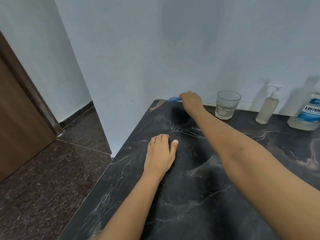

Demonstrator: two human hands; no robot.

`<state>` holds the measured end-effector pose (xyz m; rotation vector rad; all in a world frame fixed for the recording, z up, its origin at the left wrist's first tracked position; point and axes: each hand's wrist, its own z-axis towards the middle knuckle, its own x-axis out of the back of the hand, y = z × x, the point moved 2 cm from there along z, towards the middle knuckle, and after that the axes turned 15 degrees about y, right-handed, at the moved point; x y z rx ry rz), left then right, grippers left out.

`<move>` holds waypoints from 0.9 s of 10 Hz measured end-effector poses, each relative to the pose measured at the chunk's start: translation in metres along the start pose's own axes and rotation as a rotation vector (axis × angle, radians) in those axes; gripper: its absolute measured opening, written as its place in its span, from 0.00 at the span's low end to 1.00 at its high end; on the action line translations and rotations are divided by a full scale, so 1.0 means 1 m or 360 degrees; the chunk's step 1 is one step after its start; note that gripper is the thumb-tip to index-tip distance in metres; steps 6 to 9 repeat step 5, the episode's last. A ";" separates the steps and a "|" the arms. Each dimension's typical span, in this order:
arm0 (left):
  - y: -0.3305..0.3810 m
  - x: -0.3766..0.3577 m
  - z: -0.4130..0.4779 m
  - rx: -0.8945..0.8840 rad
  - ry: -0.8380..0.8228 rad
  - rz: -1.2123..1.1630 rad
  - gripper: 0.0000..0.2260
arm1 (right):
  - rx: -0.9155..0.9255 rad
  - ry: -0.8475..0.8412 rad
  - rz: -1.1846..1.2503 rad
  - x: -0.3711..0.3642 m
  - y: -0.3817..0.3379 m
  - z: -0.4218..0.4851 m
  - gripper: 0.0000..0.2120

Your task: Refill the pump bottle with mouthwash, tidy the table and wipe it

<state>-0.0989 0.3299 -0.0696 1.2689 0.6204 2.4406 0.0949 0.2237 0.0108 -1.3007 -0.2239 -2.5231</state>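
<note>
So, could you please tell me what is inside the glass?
The glass stands upright by the wall, and its thick clear base shows through. It looks empty, but a thin film of clear liquid at the bottom cannot be ruled out.

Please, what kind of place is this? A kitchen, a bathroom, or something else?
Probably a home bathroom or washing area, though no sink shows. A mouthwash bottle, a pump bottle and a drinking glass stand on a dark marble table against a plain wall.
</note>
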 end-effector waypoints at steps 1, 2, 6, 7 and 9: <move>0.001 0.002 -0.002 0.0006 0.0009 -0.0004 0.17 | 0.0133 -0.0082 -0.0164 -0.019 -0.008 -0.009 0.14; 0.002 0.003 -0.001 0.0022 0.0015 -0.0012 0.18 | 0.0157 -0.0182 -0.0179 -0.024 -0.011 -0.017 0.14; 0.007 0.008 0.000 0.0031 0.0005 0.0113 0.19 | 0.0012 -0.0473 0.0295 -0.014 -0.010 -0.047 0.19; 0.007 0.008 0.000 0.0031 0.0005 0.0113 0.19 | 0.0012 -0.0473 0.0295 -0.014 -0.010 -0.047 0.19; 0.007 0.008 0.000 0.0031 0.0005 0.0113 0.19 | 0.0012 -0.0473 0.0295 -0.014 -0.010 -0.047 0.19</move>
